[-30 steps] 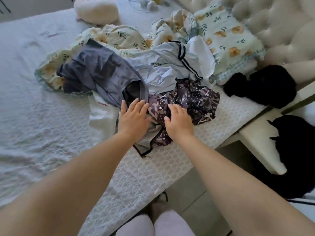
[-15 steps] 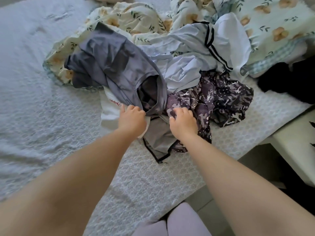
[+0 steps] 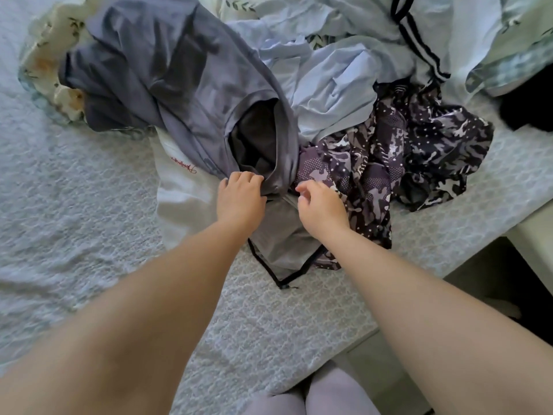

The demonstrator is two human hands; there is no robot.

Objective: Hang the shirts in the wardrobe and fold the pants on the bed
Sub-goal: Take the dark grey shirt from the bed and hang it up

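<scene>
A pile of clothes lies on the bed (image 3: 89, 235). A grey-blue garment (image 3: 179, 70) is on top at the left, its dark opening facing me. My left hand (image 3: 239, 199) grips the rim of that opening. My right hand (image 3: 321, 205) hovers with curled fingers just right of it, over a purple camouflage garment (image 3: 404, 151); its fingertips are hidden, so a hold is unclear. A grey garment with black piping (image 3: 284, 247) lies under both hands. A white garment with red script (image 3: 182, 187) sits at the left. A light blue shirt (image 3: 338, 79) lies behind.
Floral bedding (image 3: 45, 55) lies bunched under the pile's far left. A black thing (image 3: 526, 109) sits at the right edge of the bed. White furniture (image 3: 535, 232) stands beside the bed. My feet in pale socks (image 3: 314, 396) are on the floor at the bed's edge.
Both hands went from lying flat on the pile to curled. My left hand took hold of the grey-blue garment's rim. The view has moved closer to the pile.
</scene>
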